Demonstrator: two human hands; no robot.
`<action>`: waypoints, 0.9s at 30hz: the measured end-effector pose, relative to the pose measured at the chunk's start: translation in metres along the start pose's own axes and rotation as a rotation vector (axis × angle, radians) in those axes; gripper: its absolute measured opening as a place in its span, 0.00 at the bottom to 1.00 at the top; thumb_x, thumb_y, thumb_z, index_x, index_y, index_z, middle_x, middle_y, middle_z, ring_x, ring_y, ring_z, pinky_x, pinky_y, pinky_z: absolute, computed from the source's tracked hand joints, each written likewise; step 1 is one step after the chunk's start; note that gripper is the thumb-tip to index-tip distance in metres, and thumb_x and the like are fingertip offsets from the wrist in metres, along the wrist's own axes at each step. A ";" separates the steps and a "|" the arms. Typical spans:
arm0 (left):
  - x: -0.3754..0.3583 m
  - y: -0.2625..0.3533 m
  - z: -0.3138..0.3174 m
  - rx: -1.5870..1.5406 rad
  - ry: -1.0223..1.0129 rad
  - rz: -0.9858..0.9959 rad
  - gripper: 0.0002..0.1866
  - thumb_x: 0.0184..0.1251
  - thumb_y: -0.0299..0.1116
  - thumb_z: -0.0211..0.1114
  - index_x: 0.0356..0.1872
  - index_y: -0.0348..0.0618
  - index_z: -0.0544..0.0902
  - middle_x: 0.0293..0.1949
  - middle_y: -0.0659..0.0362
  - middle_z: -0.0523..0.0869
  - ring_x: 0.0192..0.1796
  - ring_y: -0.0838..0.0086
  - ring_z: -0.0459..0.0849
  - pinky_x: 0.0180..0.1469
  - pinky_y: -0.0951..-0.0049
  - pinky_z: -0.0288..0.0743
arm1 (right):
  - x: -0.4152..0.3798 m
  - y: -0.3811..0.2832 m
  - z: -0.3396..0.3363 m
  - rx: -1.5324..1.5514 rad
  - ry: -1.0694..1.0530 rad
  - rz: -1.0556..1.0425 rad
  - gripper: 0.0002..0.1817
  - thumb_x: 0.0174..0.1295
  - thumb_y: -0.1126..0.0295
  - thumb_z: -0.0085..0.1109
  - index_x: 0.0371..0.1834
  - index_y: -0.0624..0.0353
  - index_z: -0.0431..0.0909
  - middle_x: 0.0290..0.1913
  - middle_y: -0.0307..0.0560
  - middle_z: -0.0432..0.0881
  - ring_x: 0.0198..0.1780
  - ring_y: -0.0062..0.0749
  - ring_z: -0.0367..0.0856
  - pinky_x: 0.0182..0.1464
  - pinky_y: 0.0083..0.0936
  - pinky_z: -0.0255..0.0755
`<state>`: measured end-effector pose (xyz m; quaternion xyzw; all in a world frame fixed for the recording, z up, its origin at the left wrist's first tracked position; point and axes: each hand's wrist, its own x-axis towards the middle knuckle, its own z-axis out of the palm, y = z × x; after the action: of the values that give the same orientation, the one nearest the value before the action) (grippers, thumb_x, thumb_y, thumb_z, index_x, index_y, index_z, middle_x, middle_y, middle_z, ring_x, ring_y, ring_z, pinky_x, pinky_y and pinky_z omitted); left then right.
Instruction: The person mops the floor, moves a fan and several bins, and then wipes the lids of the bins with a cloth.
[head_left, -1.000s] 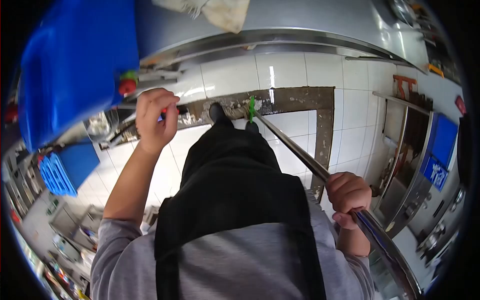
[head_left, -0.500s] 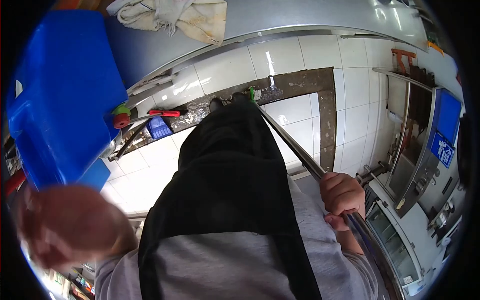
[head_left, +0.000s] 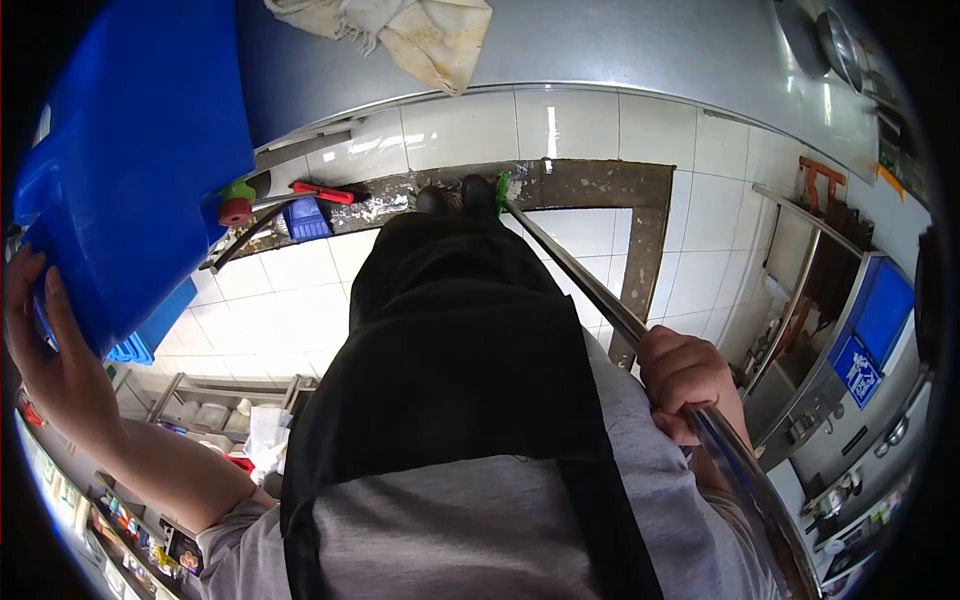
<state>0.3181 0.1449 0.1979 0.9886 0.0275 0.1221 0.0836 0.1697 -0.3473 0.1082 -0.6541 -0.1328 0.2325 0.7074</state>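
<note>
My right hand (head_left: 687, 385) is wrapped round a long metal pole (head_left: 585, 280), which slants away from me down to the floor. A small green piece (head_left: 503, 190) shows at its far end, beside my dark shoes (head_left: 478, 193); the kind of tool cannot be made out. My left hand (head_left: 62, 365) is raised at the far left, its fingers stretched and apart against the edge of a large blue plastic container (head_left: 140, 150). Whether it grips that edge is not clear.
A steel counter (head_left: 600, 50) runs along the front with a stained cloth (head_left: 440, 40) on it. A red-handled tool (head_left: 325, 193) and a blue dustpan-like piece (head_left: 306, 219) are near the container. Wet dark strips (head_left: 590, 180) cross the white tiles. Shelving (head_left: 235, 400) stands at left.
My left hand has moved up and outward, from a blur in front of me to the blue container's edge. My right hand keeps its hold on the pole. The view has shifted slightly.
</note>
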 end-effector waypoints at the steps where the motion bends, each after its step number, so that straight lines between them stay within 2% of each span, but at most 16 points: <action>1: 0.001 0.002 -0.001 0.066 -0.018 0.128 0.16 0.75 0.36 0.58 0.56 0.39 0.81 0.55 0.55 0.83 0.55 0.71 0.82 0.56 0.70 0.77 | 0.001 -0.001 -0.001 -0.001 -0.007 0.002 0.15 0.48 0.69 0.63 0.11 0.55 0.66 0.14 0.39 0.70 0.21 0.37 0.70 0.32 0.33 0.63; 2: 0.004 0.003 -0.003 0.133 -0.036 0.258 0.14 0.75 0.35 0.58 0.55 0.39 0.81 0.55 0.55 0.83 0.55 0.70 0.82 0.57 0.70 0.76 | 0.003 -0.001 -0.001 -0.013 0.018 0.008 0.15 0.48 0.70 0.64 0.12 0.54 0.67 0.15 0.39 0.71 0.23 0.37 0.70 0.33 0.34 0.64; 3: 0.007 0.002 -0.004 0.135 -0.038 0.255 0.14 0.75 0.35 0.58 0.55 0.39 0.81 0.55 0.55 0.83 0.55 0.70 0.82 0.57 0.70 0.76 | 0.005 -0.001 -0.001 -0.024 0.046 0.013 0.15 0.48 0.70 0.64 0.12 0.54 0.67 0.17 0.39 0.71 0.24 0.36 0.71 0.33 0.34 0.64; 5: 0.015 -0.001 -0.005 0.124 -0.037 0.430 0.12 0.74 0.31 0.57 0.52 0.39 0.81 0.55 0.54 0.83 0.56 0.67 0.82 0.59 0.67 0.74 | 0.004 0.006 -0.006 -0.074 0.109 -0.061 0.14 0.48 0.73 0.63 0.14 0.55 0.66 0.20 0.41 0.73 0.28 0.37 0.72 0.34 0.34 0.67; 8: 0.014 0.009 0.002 0.105 -0.027 0.444 0.10 0.72 0.27 0.58 0.50 0.39 0.80 0.55 0.54 0.82 0.57 0.64 0.80 0.61 0.63 0.71 | -0.003 0.019 0.003 -0.067 0.404 -0.122 0.09 0.52 0.73 0.57 0.19 0.55 0.67 0.21 0.42 0.72 0.28 0.34 0.70 0.34 0.30 0.67; 11: 0.011 0.006 0.003 0.067 -0.030 0.418 0.09 0.70 0.24 0.59 0.49 0.40 0.80 0.54 0.54 0.82 0.58 0.63 0.78 0.62 0.62 0.69 | -0.004 0.023 0.022 -0.070 0.579 -0.123 0.14 0.58 0.65 0.59 0.20 0.54 0.65 0.20 0.41 0.70 0.27 0.33 0.67 0.35 0.31 0.66; 13: 0.010 -0.001 0.001 0.095 -0.060 0.385 0.10 0.74 0.28 0.56 0.51 0.39 0.80 0.56 0.54 0.83 0.56 0.63 0.82 0.61 0.62 0.73 | -0.007 0.026 0.034 -0.083 0.603 -0.127 0.15 0.59 0.63 0.58 0.20 0.53 0.65 0.20 0.41 0.70 0.27 0.33 0.67 0.35 0.32 0.66; 20: 0.014 0.007 0.000 0.124 -0.057 0.450 0.11 0.73 0.27 0.56 0.52 0.42 0.81 0.54 0.55 0.83 0.56 0.64 0.81 0.60 0.61 0.74 | -0.019 0.028 0.053 -0.126 0.793 -0.094 0.18 0.64 0.59 0.54 0.21 0.55 0.63 0.20 0.43 0.68 0.28 0.33 0.66 0.37 0.32 0.66; 23: 0.017 0.011 -0.001 0.127 -0.062 0.483 0.10 0.73 0.27 0.57 0.51 0.44 0.81 0.53 0.56 0.83 0.56 0.65 0.80 0.61 0.61 0.72 | -0.021 0.026 0.047 -0.137 0.819 -0.071 0.17 0.65 0.60 0.52 0.22 0.55 0.63 0.21 0.44 0.68 0.29 0.33 0.65 0.38 0.32 0.66; 25: 0.016 0.017 -0.002 0.229 -0.067 0.454 0.09 0.69 0.26 0.60 0.48 0.42 0.81 0.48 0.59 0.84 0.59 0.65 0.78 0.62 0.60 0.65 | -0.017 0.025 0.043 -0.136 0.825 -0.047 0.17 0.66 0.60 0.52 0.22 0.56 0.63 0.22 0.44 0.68 0.29 0.33 0.66 0.38 0.32 0.66; 27: 0.014 0.013 -0.001 0.217 -0.048 0.445 0.09 0.69 0.27 0.60 0.48 0.42 0.81 0.48 0.60 0.84 0.59 0.66 0.78 0.62 0.60 0.64 | -0.013 0.026 0.041 -0.130 0.795 -0.056 0.17 0.66 0.60 0.52 0.22 0.56 0.63 0.22 0.44 0.68 0.29 0.33 0.66 0.38 0.31 0.65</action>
<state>0.3322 0.1333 0.2046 0.9761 -0.1801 0.1101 -0.0514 0.1340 -0.3179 0.0881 -0.7326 0.1191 -0.0669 0.6668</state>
